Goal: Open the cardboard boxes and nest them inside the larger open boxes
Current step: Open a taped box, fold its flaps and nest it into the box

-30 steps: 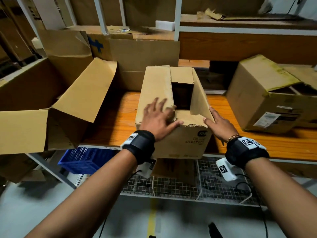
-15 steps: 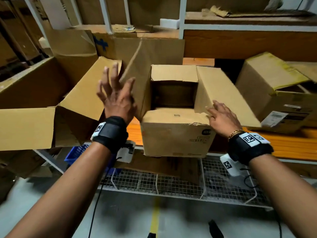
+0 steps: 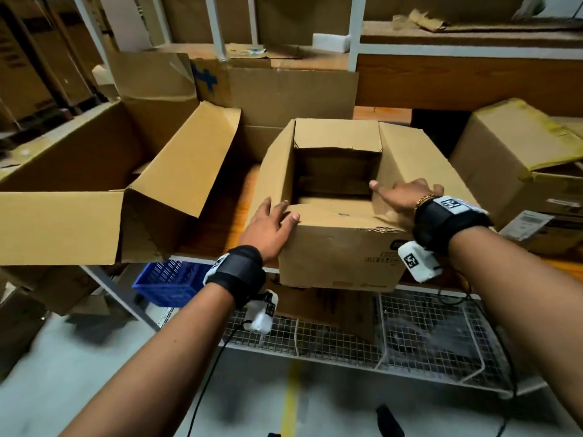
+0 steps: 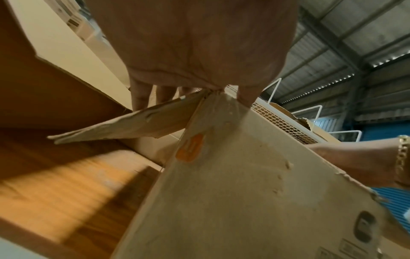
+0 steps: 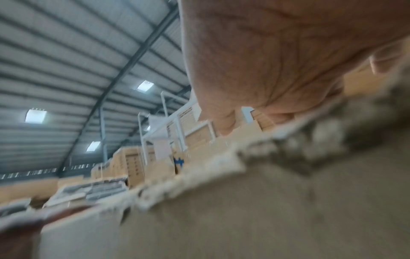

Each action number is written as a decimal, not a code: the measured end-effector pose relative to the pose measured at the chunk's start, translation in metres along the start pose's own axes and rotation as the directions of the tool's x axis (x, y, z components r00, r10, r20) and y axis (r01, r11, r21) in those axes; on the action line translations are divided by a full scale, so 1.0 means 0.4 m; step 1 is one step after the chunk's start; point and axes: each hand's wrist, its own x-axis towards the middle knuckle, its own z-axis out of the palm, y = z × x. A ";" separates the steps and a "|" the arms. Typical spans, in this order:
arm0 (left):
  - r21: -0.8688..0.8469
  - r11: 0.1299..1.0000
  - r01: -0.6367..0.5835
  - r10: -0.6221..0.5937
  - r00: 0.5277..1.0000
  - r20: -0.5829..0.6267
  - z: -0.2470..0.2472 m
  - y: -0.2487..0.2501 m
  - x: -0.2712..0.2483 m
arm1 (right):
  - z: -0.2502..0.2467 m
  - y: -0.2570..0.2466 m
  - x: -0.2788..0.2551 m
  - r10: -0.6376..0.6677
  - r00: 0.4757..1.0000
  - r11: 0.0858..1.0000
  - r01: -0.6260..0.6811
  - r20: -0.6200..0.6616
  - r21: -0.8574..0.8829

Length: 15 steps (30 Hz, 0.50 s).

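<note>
I see open shelf (image 3: 220,212) between the small box (image 3: 340,247) and the large open box (image 3: 79,197), whose raised flap (image 3: 192,159) crowds that gap.

— What's around your orange wooden worktop (image 3: 220,216)?
— White shelf posts (image 3: 214,23) rise behind it, and a white wire rack (image 3: 410,342) hangs under its front edge beside a blue crate (image 3: 170,279).
— And below, above?
— Pale grey floor (image 3: 79,373) with a yellow line (image 3: 291,402); corrugated roof (image 5: 77,61) with skylights (image 5: 35,115).
</note>
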 end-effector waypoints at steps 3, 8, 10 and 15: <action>0.036 0.999 -0.009 0.008 1.000 0.014 -0.001 0.005 0.002 | -0.007 0.014 0.004 -0.059 0.998 0.997 0.059 0.004 -0.046; 0.105 0.994 -0.004 0.001 1.000 0.028 -0.009 0.016 -0.006 | 0.035 -0.060 -0.032 -0.245 0.950 0.967 0.253 0.192 -0.016; 0.078 0.997 -0.002 -0.001 0.999 0.036 -0.006 0.015 -0.009 | 0.040 -0.106 -0.029 -0.279 0.922 0.960 0.268 0.268 0.078; 0.104 0.995 0.011 -0.014 0.999 0.028 0.003 0.006 -0.004 | 0.042 -0.186 0.019 -0.304 0.917 0.950 0.312 0.256 0.009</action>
